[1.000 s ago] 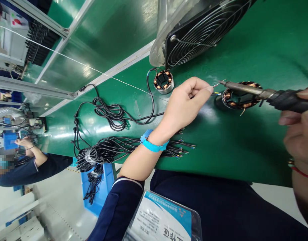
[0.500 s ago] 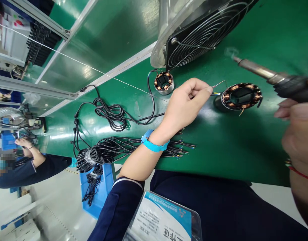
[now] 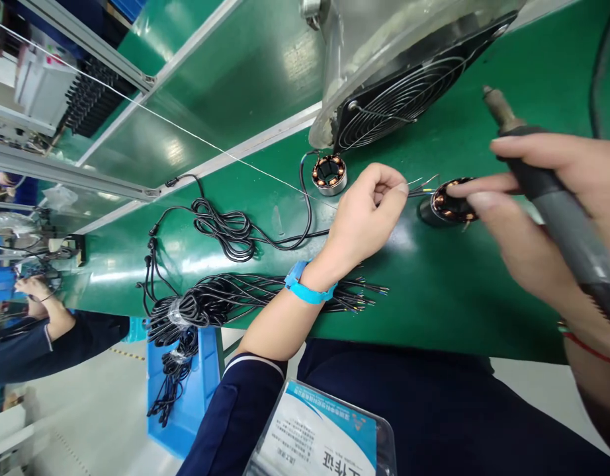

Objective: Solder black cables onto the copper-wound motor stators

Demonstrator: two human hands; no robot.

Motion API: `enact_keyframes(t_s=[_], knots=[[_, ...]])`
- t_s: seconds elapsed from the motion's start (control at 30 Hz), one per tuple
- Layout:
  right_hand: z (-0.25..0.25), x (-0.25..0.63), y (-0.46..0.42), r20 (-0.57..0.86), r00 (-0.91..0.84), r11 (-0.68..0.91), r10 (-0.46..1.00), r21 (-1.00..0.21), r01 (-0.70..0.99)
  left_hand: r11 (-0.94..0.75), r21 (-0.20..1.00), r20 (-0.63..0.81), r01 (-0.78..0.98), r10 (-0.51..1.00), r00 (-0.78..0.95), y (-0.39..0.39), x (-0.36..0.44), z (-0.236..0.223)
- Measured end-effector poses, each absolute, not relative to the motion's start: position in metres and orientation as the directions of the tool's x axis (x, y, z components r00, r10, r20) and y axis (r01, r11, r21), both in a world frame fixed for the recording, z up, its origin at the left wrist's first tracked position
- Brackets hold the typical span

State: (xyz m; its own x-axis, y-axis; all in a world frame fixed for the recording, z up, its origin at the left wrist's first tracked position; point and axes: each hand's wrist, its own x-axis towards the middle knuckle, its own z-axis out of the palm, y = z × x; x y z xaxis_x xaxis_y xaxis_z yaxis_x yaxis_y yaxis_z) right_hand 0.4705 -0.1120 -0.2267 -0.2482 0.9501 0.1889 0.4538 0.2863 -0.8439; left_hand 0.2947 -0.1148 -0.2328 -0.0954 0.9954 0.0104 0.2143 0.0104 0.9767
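Note:
My left hand [image 3: 367,215], with a blue band at the wrist, is closed in a pinch on a thin solder wire [image 3: 415,181]. A black cable passes beneath this hand, and its coloured wire ends come out beside the fingertips, pointing at a motor stator [image 3: 431,213] with copper windings. My right hand [image 3: 538,244] grips a soldering iron [image 3: 558,192], its tip pointing up and away from the stator. The thumb and a finger of that hand reach onto the stator's top rim and hide part of it.
Behind my hands stands a fan [image 3: 404,99] with a wire grille. A second stator [image 3: 329,175] sits near it, joined to a coiled cable [image 3: 225,228]. Bundled black cables [image 3: 200,301] lie at the front edge above a blue bin [image 3: 156,423]. A co-worker [image 3: 57,330] is at far left.
My right hand has moved left, bringing its thumb and finger onto the stator. The iron has swung steeper. The stator has shifted slightly left; my left hand keeps its pinch.

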Motion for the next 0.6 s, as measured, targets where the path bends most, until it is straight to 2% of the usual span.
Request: enact_keyframes(t_s=[0.1,0.2,0.3,0.47,0.6], knots=[[-0.228,0.463,-0.106,0.278,-0.312,0.408,0.909,-0.754,0.516,0.001,0.977,0.011,0.214,0.998,-0.054,-0.118,0.293,-0.23],[-0.23,0.455,-0.104,0.323,-0.257,0.412,0.911,-0.76,0.503,-0.01,0.98,0.009,0.199,1.0,0.005,-0.121,0.291,-0.227],[-0.231,0.448,-0.103,0.358,-0.214,0.417,0.909,-0.773,0.478,-0.07,0.975,0.068,0.209,0.997,0.021,-0.122,0.291,-0.227],[-0.234,0.446,-0.103,0.411,-0.206,0.459,0.888,-0.765,0.451,-0.242,0.902,0.247,0.357,0.968,0.033,-0.121,0.292,-0.23],[-0.237,0.451,-0.103,0.429,-0.222,0.48,0.876,-0.722,0.499,-0.25,0.843,0.253,0.476,0.966,0.058,-0.122,0.294,-0.227]])
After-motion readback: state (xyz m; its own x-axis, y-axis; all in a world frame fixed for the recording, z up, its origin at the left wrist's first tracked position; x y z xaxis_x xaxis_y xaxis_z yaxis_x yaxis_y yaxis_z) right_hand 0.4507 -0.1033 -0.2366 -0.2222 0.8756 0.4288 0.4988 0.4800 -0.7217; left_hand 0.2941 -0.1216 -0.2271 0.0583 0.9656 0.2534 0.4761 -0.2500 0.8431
